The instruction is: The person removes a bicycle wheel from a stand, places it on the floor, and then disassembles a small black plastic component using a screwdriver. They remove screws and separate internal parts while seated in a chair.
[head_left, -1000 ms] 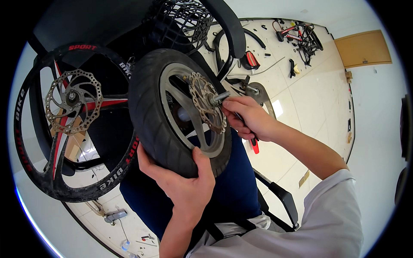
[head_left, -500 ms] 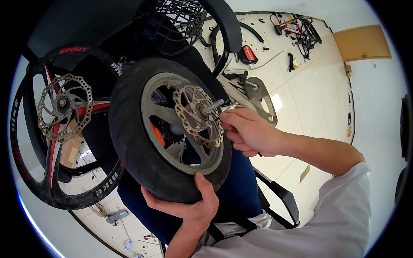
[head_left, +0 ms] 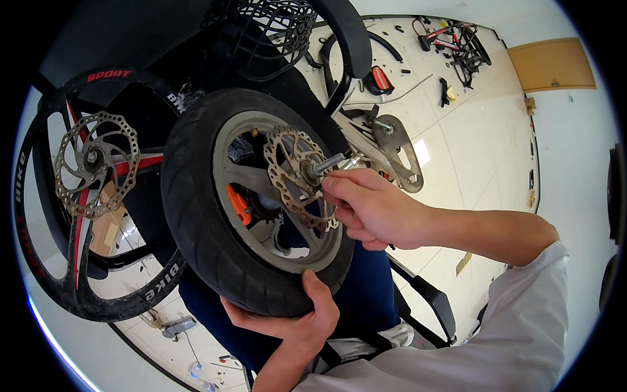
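The left hand [head_left: 304,320] clamps the lower edge of the wheel [head_left: 247,175], thumb on the side, other fingers beneath. The wheel leans above the dark blue trousers [head_left: 369,281]. Beside the axle [head_left: 330,163] and brake disc [head_left: 277,157], the right hand [head_left: 385,212] has its fingers closed on a dark tool [head_left: 392,246], mostly hidden

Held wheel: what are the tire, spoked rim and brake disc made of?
Tire: apparently matte black rubber; molded grooves.
Spoked rim: dull gray metal, perhaps cast alloy; thick spokes, scuffed edge.
Brake disc: probably steel; thin, perforated, slight metallic shine, brownish staining that may be rust or dirt.
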The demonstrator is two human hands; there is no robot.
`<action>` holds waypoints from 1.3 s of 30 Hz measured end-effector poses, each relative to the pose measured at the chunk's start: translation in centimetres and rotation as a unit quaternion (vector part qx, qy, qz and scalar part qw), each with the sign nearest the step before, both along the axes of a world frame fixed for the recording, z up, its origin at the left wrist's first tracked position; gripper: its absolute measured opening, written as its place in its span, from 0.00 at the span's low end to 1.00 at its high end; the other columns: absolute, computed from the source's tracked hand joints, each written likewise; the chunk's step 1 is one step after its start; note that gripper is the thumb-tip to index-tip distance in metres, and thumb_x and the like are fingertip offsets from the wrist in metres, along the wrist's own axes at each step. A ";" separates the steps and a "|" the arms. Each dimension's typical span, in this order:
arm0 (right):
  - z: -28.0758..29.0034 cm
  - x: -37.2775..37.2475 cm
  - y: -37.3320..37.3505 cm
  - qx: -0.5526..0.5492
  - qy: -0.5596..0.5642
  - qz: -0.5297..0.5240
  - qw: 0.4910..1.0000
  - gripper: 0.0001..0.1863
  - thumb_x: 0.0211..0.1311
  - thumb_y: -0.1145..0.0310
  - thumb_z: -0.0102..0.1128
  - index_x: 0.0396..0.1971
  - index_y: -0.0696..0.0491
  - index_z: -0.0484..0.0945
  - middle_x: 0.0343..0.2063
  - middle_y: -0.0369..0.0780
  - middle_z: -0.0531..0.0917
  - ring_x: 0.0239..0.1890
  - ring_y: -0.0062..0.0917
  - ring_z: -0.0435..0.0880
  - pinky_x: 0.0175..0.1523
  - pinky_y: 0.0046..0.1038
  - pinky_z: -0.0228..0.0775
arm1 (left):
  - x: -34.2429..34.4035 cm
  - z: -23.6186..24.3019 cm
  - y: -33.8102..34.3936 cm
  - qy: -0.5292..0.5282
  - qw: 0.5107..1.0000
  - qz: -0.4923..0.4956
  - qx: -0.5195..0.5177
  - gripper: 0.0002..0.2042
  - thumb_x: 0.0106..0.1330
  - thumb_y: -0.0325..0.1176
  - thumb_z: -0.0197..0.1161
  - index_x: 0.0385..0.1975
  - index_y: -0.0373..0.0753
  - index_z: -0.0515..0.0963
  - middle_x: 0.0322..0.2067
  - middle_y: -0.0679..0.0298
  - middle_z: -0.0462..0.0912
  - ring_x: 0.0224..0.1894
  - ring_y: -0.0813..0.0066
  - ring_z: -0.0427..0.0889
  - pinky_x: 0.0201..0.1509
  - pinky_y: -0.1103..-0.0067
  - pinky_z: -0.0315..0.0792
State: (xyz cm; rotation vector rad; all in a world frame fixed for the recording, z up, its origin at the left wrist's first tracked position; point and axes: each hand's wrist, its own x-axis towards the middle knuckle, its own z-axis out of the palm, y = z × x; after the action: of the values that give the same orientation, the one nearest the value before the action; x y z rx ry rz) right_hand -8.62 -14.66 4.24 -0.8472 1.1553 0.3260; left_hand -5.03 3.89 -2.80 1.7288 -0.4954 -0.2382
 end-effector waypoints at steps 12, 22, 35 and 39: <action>0.8 0.4 0.2 -0.083 0.077 0.028 0.993 0.16 0.72 0.60 0.37 0.27 0.54 0.67 0.13 0.33 0.61 0.11 0.18 0.57 0.14 0.24 0.49 | -0.9 1.5 -1.3 -0.043 0.998 -0.028 0.032 0.50 0.53 0.28 0.67 0.64 0.27 0.32 0.61 0.36 0.49 0.64 0.49 0.64 0.65 0.66 0.64; 2.3 2.1 -0.3 -0.058 0.172 -0.008 0.983 0.12 0.69 0.60 0.40 0.25 0.46 0.63 0.13 0.27 0.55 0.12 0.14 0.51 0.15 0.21 0.40 | -1.0 1.5 -2.2 -0.106 0.993 -0.051 0.030 0.51 0.48 0.24 0.70 0.64 0.29 0.35 0.59 0.38 0.52 0.61 0.49 0.68 0.62 0.68 0.69; 0.8 0.5 -0.7 -0.148 0.134 0.088 0.976 0.17 0.72 0.58 0.38 0.26 0.53 0.65 0.12 0.32 0.61 0.09 0.17 0.58 0.11 0.25 0.51 | -1.1 2.2 -3.5 -0.146 0.987 -0.053 0.032 0.47 0.50 0.22 0.69 0.62 0.24 0.38 0.58 0.38 0.52 0.60 0.46 0.68 0.63 0.66 0.66; 0.5 0.1 -0.8 -0.219 0.117 0.155 0.956 0.24 0.71 0.62 0.33 0.20 0.64 0.69 0.10 0.41 0.70 0.07 0.28 0.71 0.15 0.31 0.64 | -1.1 1.8 -3.7 -0.149 0.988 -0.046 0.018 0.46 0.51 0.24 0.69 0.62 0.23 0.39 0.59 0.39 0.52 0.60 0.48 0.65 0.63 0.64 0.63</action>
State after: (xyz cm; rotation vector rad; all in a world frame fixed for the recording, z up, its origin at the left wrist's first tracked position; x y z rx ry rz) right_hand -8.48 -15.45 4.72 -1.4168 1.3389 0.4454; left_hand -6.09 0.16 -1.00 1.7883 -0.7948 -0.0519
